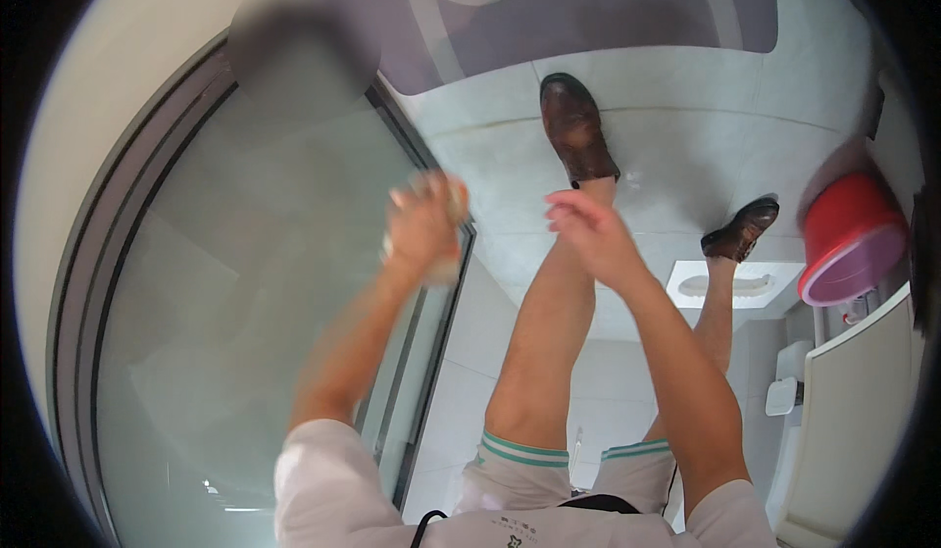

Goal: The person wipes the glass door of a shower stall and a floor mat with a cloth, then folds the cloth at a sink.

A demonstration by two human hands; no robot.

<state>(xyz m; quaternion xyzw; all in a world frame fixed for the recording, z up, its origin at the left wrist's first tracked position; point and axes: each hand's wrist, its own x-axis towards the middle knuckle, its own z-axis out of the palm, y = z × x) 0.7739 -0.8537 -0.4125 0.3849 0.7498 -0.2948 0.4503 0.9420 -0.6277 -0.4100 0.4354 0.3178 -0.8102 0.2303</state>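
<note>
My left hand (421,224) is closed around a blurred, crumpled orange-and-whitish cloth (446,266), whose edges stick out past the fingers on both sides. That hand is at the right side of a large glass panel (245,283) in a dark frame; whether the cloth touches the glass cannot be made out. My right hand (596,239) hangs in the air above my forward leg, its fingers loosely bent and apart, with nothing seen in them.
I stand on pale floor tiles (676,146) in brown shoes (578,131). A purple-grey mat (608,19) lies ahead. At right are a red basin (848,229), a white squat toilet (681,288) in the floor and a white cabinet (853,421). A dark blurred shape (304,53) covers the upper left.
</note>
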